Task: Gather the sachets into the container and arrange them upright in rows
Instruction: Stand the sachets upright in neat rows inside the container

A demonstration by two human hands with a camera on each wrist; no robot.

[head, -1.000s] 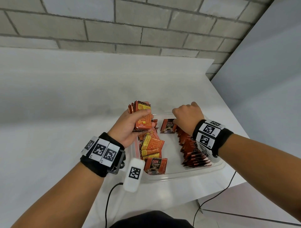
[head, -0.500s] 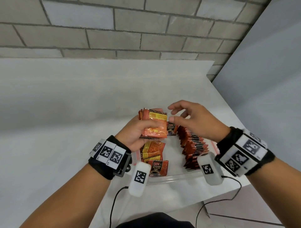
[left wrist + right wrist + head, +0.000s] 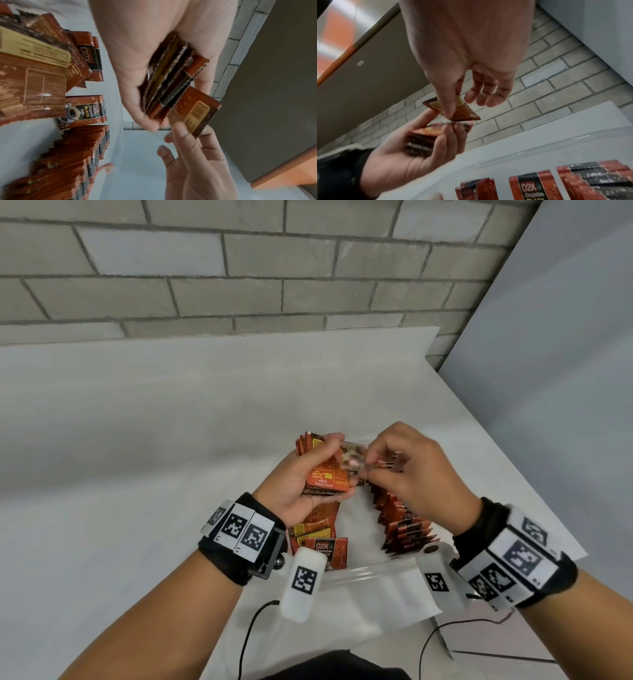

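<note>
Red-brown sachets (image 3: 404, 525) upright in clear container (image 3: 370, 571)

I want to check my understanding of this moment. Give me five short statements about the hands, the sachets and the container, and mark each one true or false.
1. The left hand grips a stack of sachets. True.
2. The right hand is empty. False: its thumb and finger pinch a single sachet.
3. A row of sachets stands on edge along the right side of the clear container. True.
4. All sachets in the container stand upright. False: the sachets on the left side lie flat or tilted.
5. The container is an opaque black box. False: it is clear plastic.
</note>
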